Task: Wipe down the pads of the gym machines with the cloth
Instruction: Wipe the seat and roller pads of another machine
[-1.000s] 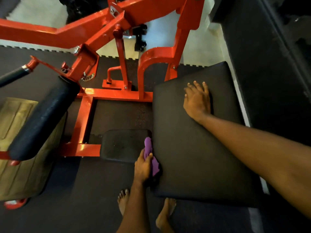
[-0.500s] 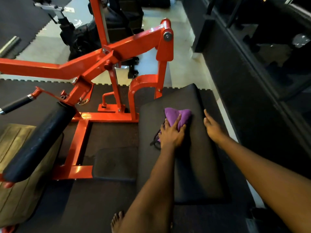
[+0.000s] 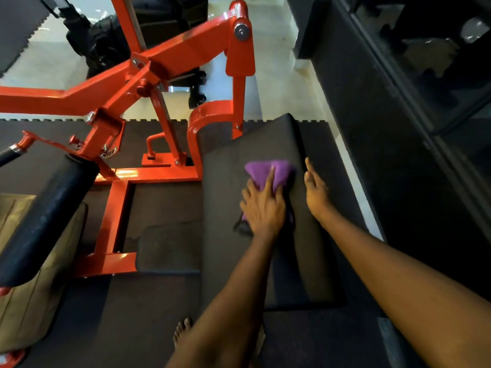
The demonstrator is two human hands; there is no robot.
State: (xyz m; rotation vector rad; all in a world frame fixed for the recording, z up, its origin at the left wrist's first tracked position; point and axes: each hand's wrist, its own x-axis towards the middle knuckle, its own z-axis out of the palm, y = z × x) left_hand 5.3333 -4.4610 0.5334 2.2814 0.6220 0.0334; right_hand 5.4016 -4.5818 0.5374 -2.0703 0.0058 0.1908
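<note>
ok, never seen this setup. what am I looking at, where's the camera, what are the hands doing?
There is no robot here: a person does the job with bare hands. The single camera is worn on the head and looks forward and down, so both arms reach in from the bottom. The left hand lies with fingers spread on a purple cloth, pressing it onto the big black pad of a gym machine. The right hand rests at that pad's right edge, fingers straight, holding nothing. The red frame is the machine's body. At the left is a black roller pad, and a smaller black pad lies low beside the big one.
</note>
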